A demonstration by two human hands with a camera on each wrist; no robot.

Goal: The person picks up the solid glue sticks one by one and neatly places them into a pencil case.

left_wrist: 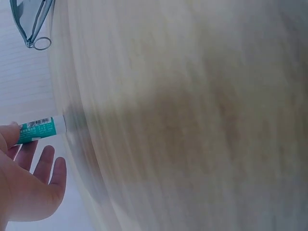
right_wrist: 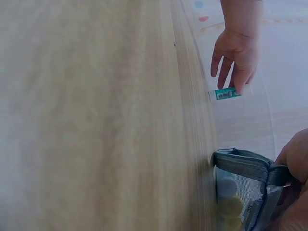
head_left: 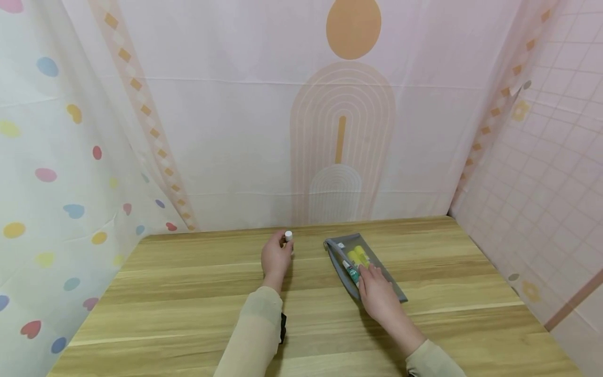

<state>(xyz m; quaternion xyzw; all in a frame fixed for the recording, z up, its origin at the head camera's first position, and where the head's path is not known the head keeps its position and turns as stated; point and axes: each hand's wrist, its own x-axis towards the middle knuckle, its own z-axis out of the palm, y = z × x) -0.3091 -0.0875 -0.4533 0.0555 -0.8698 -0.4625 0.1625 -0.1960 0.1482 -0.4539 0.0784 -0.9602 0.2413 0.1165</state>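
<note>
My left hand (head_left: 275, 258) pinches a small teal-labelled tube (head_left: 288, 239) between thumb and fingertips, standing it upright with its white cap on top, at the far middle of the tabletop (head_left: 188, 293); the left wrist view shows its white base end at the wood while my other fingers hang loose. My right hand (head_left: 377, 293) lies to the right of it, resting on the near end of a grey mesh pouch (head_left: 340, 246) and holding its edge; the right wrist view shows my fingers curled over the pouch's fabric rim. The pouch lies flat and slanted, its far end near the tube but apart from it. Inside, through the mesh, I can make out two yellow pieces (head_left: 358, 254) and another teal tube (head_left: 350, 270) just beside my right fingertips. I judge the step in hand to be setting this tube upright on the wood, outside the pouch. The next move, as I read it, calls for easing my left fingers off without tipping the narrow tube, while my right hand keeps the pouch steady for the next piece.
</note>
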